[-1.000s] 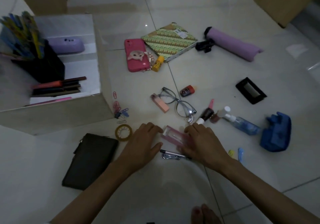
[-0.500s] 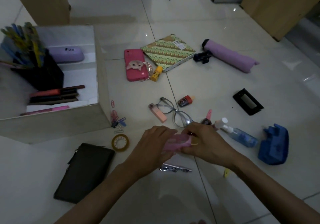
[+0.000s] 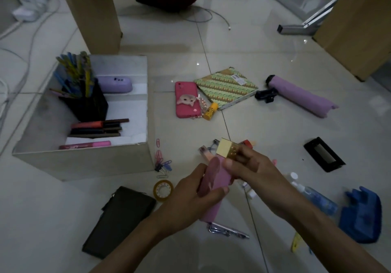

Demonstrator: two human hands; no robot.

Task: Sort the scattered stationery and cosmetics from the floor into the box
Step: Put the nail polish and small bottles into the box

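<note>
The box [image 3: 84,163] sits on the floor at the left. Inside are a black pen cup [image 3: 88,105] full of pens and a purple case [image 3: 115,84]. Just right of the box lie paper clips [image 3: 163,163], a tape roll [image 3: 163,189] and a dark wallet [image 3: 120,220]. The left hand [image 3: 188,203] has its fingers curled round a pink tube [image 3: 215,175], held up above the floor, right of the box. The right hand [image 3: 251,169] pinches the tube's gold cap [image 3: 226,149]. Behind them, a pink phone case [image 3: 186,100] lies just beside a green notebook [image 3: 226,87]. The notebook's white label is too small to read. A purple umbrella [image 3: 300,96] lies at the far right.
</note>
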